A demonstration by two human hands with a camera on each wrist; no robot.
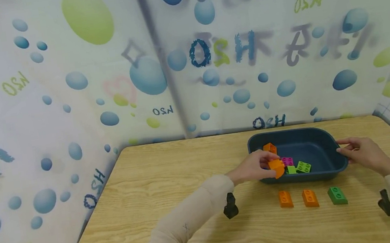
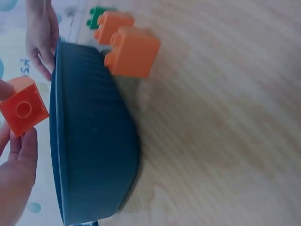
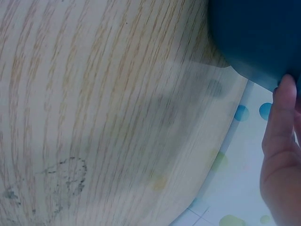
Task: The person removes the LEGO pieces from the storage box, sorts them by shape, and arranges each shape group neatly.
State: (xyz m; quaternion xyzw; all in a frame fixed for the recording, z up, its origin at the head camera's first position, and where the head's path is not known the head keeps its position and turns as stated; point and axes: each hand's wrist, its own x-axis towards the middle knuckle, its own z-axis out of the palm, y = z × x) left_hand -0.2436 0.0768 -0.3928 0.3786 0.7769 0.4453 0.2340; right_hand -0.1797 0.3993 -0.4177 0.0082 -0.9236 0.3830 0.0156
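My left hand pinches an orange toy building brick with a rounded side, over the left front rim of a dark blue basin. In the left wrist view, the hollow underside of this brick faces the camera. At the basin's right end, my right hand holds the rim between thumb and fingers. Inside the basin, toward its left, lie another orange brick, a magenta brick and light green bricks. The held brick partly covers that corner in the head view.
In front of the basin, a row of bricks stands on the wooden table: an orange one, a second orange one and a green one. A printed curtain rises behind the table's back edge.
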